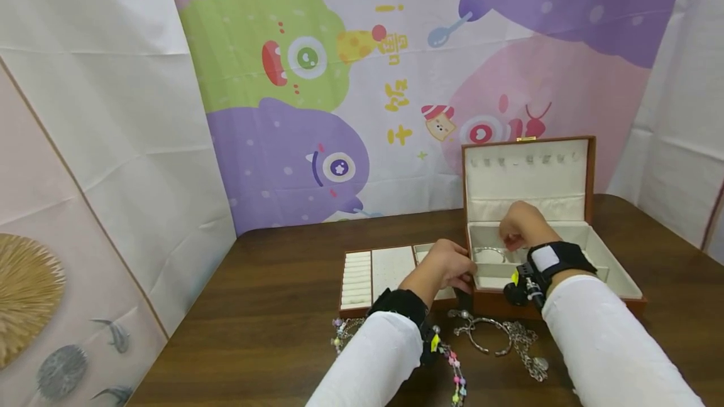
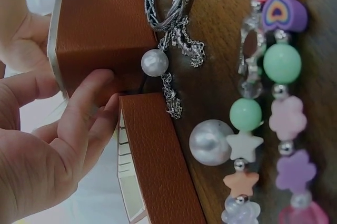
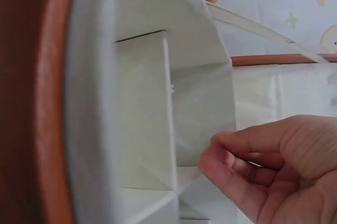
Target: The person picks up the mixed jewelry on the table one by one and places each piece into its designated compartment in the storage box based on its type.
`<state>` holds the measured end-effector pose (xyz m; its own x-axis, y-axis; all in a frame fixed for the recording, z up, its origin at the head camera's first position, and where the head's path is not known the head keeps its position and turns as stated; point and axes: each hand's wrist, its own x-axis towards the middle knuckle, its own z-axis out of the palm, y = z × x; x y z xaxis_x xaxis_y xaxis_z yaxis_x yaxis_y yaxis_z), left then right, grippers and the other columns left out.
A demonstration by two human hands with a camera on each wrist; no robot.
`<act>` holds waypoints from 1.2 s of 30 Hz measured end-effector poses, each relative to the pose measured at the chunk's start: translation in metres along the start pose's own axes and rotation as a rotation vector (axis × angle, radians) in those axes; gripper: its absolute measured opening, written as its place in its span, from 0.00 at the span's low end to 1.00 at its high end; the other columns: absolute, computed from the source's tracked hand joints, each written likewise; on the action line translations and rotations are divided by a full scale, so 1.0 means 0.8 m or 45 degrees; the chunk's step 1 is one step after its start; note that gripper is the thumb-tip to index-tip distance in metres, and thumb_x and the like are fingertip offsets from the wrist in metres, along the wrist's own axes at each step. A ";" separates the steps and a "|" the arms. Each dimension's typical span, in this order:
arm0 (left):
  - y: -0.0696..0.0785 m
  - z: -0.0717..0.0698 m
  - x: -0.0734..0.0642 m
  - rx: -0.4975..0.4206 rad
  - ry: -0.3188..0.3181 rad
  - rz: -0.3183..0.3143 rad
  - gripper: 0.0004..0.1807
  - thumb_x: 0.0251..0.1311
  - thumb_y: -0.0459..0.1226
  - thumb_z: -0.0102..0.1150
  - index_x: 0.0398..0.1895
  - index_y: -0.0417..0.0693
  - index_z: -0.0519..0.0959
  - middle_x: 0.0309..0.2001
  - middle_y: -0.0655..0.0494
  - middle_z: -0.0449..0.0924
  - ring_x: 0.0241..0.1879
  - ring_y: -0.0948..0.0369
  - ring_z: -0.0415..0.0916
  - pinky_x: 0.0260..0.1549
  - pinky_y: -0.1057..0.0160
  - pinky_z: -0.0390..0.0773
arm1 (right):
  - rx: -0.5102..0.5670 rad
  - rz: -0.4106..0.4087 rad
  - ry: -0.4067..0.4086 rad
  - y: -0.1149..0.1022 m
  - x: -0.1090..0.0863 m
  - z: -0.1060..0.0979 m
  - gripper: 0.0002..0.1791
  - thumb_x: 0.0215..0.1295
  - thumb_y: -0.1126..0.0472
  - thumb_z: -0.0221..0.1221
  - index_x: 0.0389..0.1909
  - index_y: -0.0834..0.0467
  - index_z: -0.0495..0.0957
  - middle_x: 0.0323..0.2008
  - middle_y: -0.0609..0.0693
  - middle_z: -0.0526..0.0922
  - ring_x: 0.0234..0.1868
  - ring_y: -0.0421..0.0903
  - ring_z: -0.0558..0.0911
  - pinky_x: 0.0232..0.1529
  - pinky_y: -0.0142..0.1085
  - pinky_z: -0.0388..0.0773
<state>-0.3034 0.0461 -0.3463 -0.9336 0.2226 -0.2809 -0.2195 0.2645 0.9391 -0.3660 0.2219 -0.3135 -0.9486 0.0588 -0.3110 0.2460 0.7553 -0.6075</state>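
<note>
The box (image 1: 611, 262) stood open on the table (image 1: 266, 306), its lid (image 1: 528, 174) raised at the back so the compartments could be reached from above. The left hand (image 1: 447, 262) gripped the left wall near the front corner, a digit at the rim and fingers along the outer leather; I took that as a brace against sliding. The right hand (image 1: 523, 228) hung over the back row, its thumb and fingertip drawn together in a curl, with nothing I could see between them. Just beside it, the bangle (image 1: 489, 249) lay in the back left of the box, behind a divider (image 3: 145, 113) that seemed meant to stop pieces mixing.

The tray (image 2: 155, 150) sat just left of the box, probably there to leave the deep part uncovered. In front, 3 kinds of jewellery lay on the wood, likely for easy reach: a cuff (image 1: 488, 320) with its gap facing the person, a chain (image 1: 528, 344) heaped at its right, and 2 strands of pastel beads (image 2: 287, 116), partly hidden by the left arm from above.
</note>
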 end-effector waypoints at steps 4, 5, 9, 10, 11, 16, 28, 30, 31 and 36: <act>0.000 0.001 -0.001 0.009 0.008 0.010 0.21 0.54 0.20 0.60 0.54 0.30 0.75 0.26 0.43 0.72 0.21 0.55 0.70 0.34 0.49 0.83 | 0.080 -0.051 -0.009 -0.008 -0.004 -0.006 0.07 0.58 0.72 0.59 0.23 0.70 0.73 0.17 0.53 0.77 0.18 0.44 0.82 0.27 0.35 0.82; 0.000 0.001 -0.001 0.011 0.011 0.013 0.21 0.54 0.20 0.60 0.53 0.30 0.75 0.26 0.43 0.72 0.21 0.55 0.70 0.34 0.49 0.83 | 0.089 -0.070 -0.012 -0.011 -0.005 -0.008 0.07 0.58 0.72 0.59 0.23 0.69 0.73 0.15 0.51 0.77 0.18 0.43 0.82 0.27 0.35 0.82; 0.002 0.002 -0.003 0.029 0.022 0.032 0.19 0.53 0.20 0.60 0.51 0.29 0.75 0.27 0.43 0.72 0.21 0.55 0.71 0.33 0.49 0.83 | 0.094 -0.141 -0.011 -0.019 -0.010 -0.013 0.08 0.57 0.70 0.61 0.22 0.68 0.74 0.12 0.48 0.75 0.16 0.41 0.80 0.26 0.35 0.82; 0.002 0.003 -0.003 0.032 0.028 0.040 0.18 0.53 0.20 0.60 0.50 0.29 0.75 0.27 0.43 0.72 0.22 0.54 0.71 0.33 0.49 0.83 | 0.089 -0.156 -0.011 -0.020 -0.013 -0.014 0.08 0.57 0.70 0.62 0.22 0.68 0.75 0.13 0.48 0.76 0.16 0.41 0.80 0.26 0.35 0.83; 0.002 0.004 -0.004 0.041 0.036 0.047 0.18 0.53 0.20 0.61 0.49 0.29 0.75 0.27 0.43 0.73 0.22 0.54 0.73 0.33 0.49 0.83 | 0.078 -0.183 -0.007 -0.021 -0.015 -0.014 0.07 0.57 0.70 0.62 0.24 0.69 0.76 0.14 0.49 0.76 0.16 0.41 0.80 0.26 0.35 0.83; 0.003 0.002 -0.005 0.158 0.043 0.086 0.16 0.54 0.22 0.63 0.47 0.28 0.77 0.28 0.41 0.76 0.27 0.48 0.81 0.31 0.51 0.84 | 0.091 -0.340 0.014 -0.023 -0.034 -0.007 0.09 0.58 0.69 0.62 0.32 0.75 0.79 0.21 0.54 0.79 0.19 0.42 0.81 0.27 0.37 0.83; 0.010 -0.040 -0.026 0.472 -0.065 0.320 0.11 0.60 0.33 0.65 0.44 0.36 0.83 0.27 0.51 0.83 0.29 0.56 0.83 0.26 0.61 0.83 | -0.042 -0.646 0.135 -0.020 -0.098 0.015 0.08 0.61 0.65 0.64 0.33 0.68 0.83 0.25 0.52 0.83 0.21 0.42 0.81 0.26 0.37 0.82; 0.009 -0.049 -0.031 0.507 -0.080 0.366 0.10 0.60 0.34 0.65 0.43 0.37 0.83 0.29 0.51 0.83 0.30 0.56 0.83 0.25 0.63 0.83 | -0.045 -0.686 0.141 -0.023 -0.107 0.020 0.08 0.60 0.65 0.64 0.33 0.67 0.84 0.24 0.50 0.83 0.21 0.42 0.80 0.26 0.38 0.82; 0.008 -0.053 -0.034 0.526 -0.089 0.391 0.10 0.60 0.34 0.65 0.42 0.38 0.83 0.29 0.51 0.83 0.30 0.57 0.83 0.25 0.64 0.83 | -0.051 -0.707 0.144 -0.024 -0.112 0.024 0.07 0.60 0.65 0.64 0.33 0.67 0.84 0.23 0.50 0.82 0.20 0.42 0.80 0.25 0.38 0.82; -0.002 -0.077 -0.049 0.590 -0.115 0.519 0.08 0.61 0.35 0.64 0.39 0.39 0.84 0.30 0.51 0.84 0.30 0.56 0.83 0.24 0.66 0.81 | -0.077 -0.803 0.149 -0.029 -0.136 0.041 0.05 0.60 0.64 0.65 0.31 0.63 0.84 0.18 0.47 0.79 0.19 0.43 0.79 0.24 0.37 0.79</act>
<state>-0.2839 -0.0208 -0.3250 -0.8841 0.4649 0.0473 0.3142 0.5167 0.7964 -0.2617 0.1761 -0.2895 -0.9235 -0.3408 0.1763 -0.3749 0.7033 -0.6040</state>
